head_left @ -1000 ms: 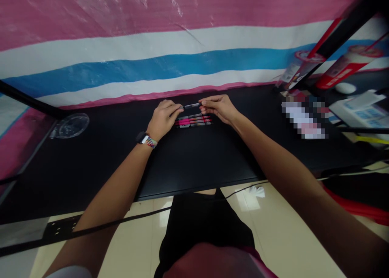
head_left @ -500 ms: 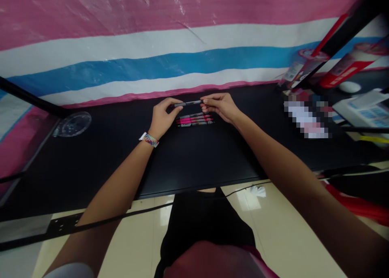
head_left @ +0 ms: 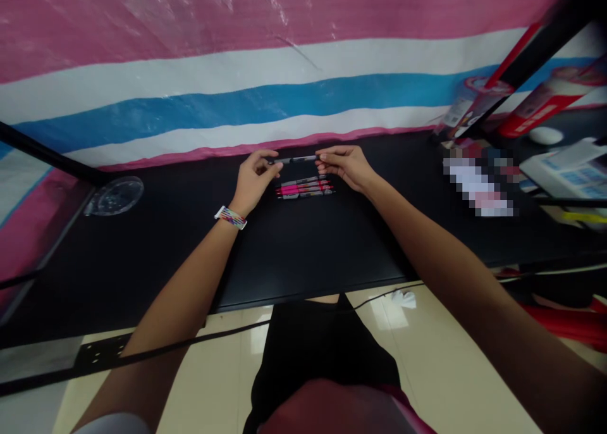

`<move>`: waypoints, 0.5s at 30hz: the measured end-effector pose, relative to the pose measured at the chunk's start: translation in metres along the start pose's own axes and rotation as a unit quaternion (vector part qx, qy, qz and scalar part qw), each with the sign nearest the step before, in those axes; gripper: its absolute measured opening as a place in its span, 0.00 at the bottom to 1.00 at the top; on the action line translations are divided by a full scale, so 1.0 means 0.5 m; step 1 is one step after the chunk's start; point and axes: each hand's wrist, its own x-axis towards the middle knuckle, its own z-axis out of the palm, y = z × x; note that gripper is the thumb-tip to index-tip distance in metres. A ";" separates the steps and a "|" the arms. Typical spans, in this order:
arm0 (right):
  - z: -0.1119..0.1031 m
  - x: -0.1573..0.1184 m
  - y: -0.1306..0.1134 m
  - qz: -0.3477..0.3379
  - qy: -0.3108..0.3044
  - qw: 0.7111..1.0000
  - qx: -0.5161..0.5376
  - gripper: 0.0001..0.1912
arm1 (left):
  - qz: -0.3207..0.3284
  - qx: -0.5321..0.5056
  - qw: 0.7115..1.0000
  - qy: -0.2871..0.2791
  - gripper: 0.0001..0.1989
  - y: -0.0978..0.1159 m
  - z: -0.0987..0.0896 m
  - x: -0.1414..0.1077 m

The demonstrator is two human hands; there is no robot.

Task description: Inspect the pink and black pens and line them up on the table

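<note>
Head view: a grey-and-black pen spans the gap between the left hand and the right hand

The pen lies level, running left to right, near the far edge of the black tabletop; whether it touches the surface cannot be told. The right hand pinches the pen's right end between thumb and forefinger, the other fingers curled beneath. At the left end, the left hand's thumb and forefinger stand slightly parted around the tip, and whether they grip it is not clear.

Just on the near side of the pen, a row of pens rests flat on the tabletop, close together and roughly parallel to it: grey ones on the outside, pink-and-red ones between. The left wrist wears a multicoloured woven band.

Well to the left sits a clear plastic lid. Far to the right stand a clear cup with a red straw and a red-and-white cup, with a white oval object near the second. Some items in front of them are blurred into blocks. Behind the tabletop hangs a striped plastic sheet in pink, white and blue. A crumpled white tissue lies on the tiled floor.
</note>
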 end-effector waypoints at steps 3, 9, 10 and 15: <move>-0.003 0.001 -0.002 0.004 0.008 1.000 -0.017 0.10 | 0.004 0.014 1.000 -0.011 0.12 -0.002 0.001 0.000; -0.001 -0.002 -0.010 0.011 0.019 1.000 -0.017 0.09 | 0.025 0.008 0.999 0.029 0.13 -0.001 0.003 -0.001; 0.000 -0.002 -0.011 0.011 0.020 1.000 -0.017 0.09 | 0.026 0.013 0.999 0.029 0.12 -0.001 0.003 -0.001; 0.000 -0.001 -0.010 0.017 0.021 0.999 -0.022 0.10 | 0.014 0.030 0.999 0.032 0.13 -0.006 0.000 0.001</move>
